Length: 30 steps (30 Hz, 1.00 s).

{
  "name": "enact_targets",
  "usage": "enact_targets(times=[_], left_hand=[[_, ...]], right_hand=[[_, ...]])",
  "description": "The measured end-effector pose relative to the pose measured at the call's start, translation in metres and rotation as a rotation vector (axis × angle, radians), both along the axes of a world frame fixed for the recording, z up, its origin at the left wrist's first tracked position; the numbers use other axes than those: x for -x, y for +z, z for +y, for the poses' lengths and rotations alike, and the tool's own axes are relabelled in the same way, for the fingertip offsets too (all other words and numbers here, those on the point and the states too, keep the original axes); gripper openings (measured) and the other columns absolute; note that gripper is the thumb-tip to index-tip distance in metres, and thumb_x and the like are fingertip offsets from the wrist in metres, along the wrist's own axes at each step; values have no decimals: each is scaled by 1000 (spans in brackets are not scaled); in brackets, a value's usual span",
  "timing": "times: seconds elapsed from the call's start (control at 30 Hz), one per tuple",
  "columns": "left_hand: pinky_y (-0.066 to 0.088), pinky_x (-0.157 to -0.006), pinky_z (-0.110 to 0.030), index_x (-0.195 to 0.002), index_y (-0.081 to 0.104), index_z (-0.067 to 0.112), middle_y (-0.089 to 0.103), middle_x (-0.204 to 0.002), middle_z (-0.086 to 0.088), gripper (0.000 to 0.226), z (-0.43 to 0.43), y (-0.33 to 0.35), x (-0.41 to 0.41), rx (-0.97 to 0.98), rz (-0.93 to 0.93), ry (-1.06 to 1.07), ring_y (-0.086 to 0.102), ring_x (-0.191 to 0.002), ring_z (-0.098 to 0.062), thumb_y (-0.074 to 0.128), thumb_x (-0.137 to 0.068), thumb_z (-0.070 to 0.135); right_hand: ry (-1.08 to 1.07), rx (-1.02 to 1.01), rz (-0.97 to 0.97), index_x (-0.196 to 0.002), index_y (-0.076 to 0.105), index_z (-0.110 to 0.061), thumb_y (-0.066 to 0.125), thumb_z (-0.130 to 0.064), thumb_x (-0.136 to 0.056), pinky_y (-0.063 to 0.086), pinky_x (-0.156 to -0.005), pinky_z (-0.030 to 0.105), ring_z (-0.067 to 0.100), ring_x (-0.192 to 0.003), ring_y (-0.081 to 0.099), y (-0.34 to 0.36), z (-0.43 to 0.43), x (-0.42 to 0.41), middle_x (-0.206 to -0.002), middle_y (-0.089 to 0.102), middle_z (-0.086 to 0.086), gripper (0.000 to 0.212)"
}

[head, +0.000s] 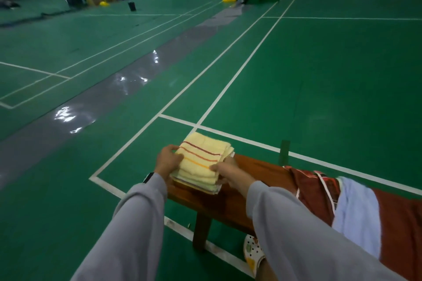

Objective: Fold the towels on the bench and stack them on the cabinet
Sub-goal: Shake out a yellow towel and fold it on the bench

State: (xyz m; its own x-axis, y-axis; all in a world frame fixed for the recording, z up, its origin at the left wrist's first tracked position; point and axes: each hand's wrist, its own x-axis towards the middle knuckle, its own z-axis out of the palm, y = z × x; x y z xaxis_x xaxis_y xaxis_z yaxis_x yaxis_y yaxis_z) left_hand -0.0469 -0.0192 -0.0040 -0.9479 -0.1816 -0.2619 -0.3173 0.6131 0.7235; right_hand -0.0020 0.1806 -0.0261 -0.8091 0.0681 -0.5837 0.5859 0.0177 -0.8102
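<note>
Both the left hand [167, 159] and right hand [225, 172] pinch the folded yellow towel stack [201, 162] by its sides, thumbs on top, at the end of the wooden bench [228, 203]. Farther along it lie a red cloth [315, 189] and a pale blue towel [358, 210]. Green, white-lined court floor [319, 75] surrounds the bench.

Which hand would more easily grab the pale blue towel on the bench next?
Right, probably. The right hand holds the yellow towel on the side nearer the pale blue towel, which lies further right along the bench. The left hand holds the towel's opposite edge and would have to cross over.
</note>
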Motion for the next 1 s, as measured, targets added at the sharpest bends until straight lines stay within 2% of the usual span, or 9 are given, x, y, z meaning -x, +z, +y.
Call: enact_targets(times=[0.13,0.23,0.37,0.5,0.6,0.67,0.77,0.9,1.0], left_hand=[[55,-82,-37,-114,69,9,68,-100,-9,28,-6,-6,3,-25,-51,13,61,-85,-23,72,-86,12],[51,-76,-34,-116,66,8,66,-108,-11,29,-8,3,6,-1,-68,-38,60,-91,-23,74,-88,12],[38,-59,-20,-112,56,12,55,-100,1,30,-8,5,-2,105,-49,-104,54,-88,-17,75,-91,19],[51,-51,-26,-104,59,3,67,-95,-9,39,-1,8,4,-238,-189,-44,66,-76,-20,77,-90,35],[63,-76,-40,-115,63,8,74,-107,-13,62,8,-2,7,-331,-296,-80,74,-89,-28,84,-78,54],[59,-92,-44,-111,61,20,72,-107,-6,49,15,-9,6,-278,-273,-142,70,-95,-25,80,-81,53],[59,-84,-39,-102,57,22,68,-99,-4,39,19,-4,7,-315,-315,-152,67,-90,-23,81,-83,47],[59,-90,-52,-129,61,15,74,-118,-17,83,2,4,5,-460,-591,-137,72,-105,-40,93,-65,56],[62,-76,-48,-139,54,20,71,-123,-21,76,1,7,-7,-613,-596,-133,73,-100,-42,84,-78,54]], right_hand=[[5,-44,4,-127,55,-10,65,-8,-89,64,-67,43,30,-100,66,-2,0,1,-118,65,12,39],[38,-43,-9,-130,48,-9,64,-5,-92,64,-62,46,34,-106,64,9,5,3,-125,59,13,41],[82,-128,-121,-136,45,-8,71,-18,-95,64,-67,50,42,-114,62,16,5,-6,-131,56,17,50],[27,-163,-97,-141,50,-13,73,-46,-91,50,-82,39,33,-126,58,3,8,-2,-141,58,9,65],[-99,5,-120,-132,59,-12,79,-40,-88,49,-83,35,28,-110,62,-6,5,7,-133,65,8,56],[-155,51,-122,-123,61,-9,83,-32,-86,54,-87,36,26,-103,63,-15,1,13,-122,68,7,49],[-216,103,-132,-127,62,-8,88,-23,-79,59,-93,44,30,-103,68,-25,-2,17,-118,70,11,57],[-174,244,-169,-124,61,-10,91,-25,-72,59,-90,51,35,-99,70,-24,7,11,-112,72,14,61],[-85,310,-177,-125,67,-13,89,-33,-72,57,-95,55,38,-103,72,-20,23,-3,-110,76,16,60]])
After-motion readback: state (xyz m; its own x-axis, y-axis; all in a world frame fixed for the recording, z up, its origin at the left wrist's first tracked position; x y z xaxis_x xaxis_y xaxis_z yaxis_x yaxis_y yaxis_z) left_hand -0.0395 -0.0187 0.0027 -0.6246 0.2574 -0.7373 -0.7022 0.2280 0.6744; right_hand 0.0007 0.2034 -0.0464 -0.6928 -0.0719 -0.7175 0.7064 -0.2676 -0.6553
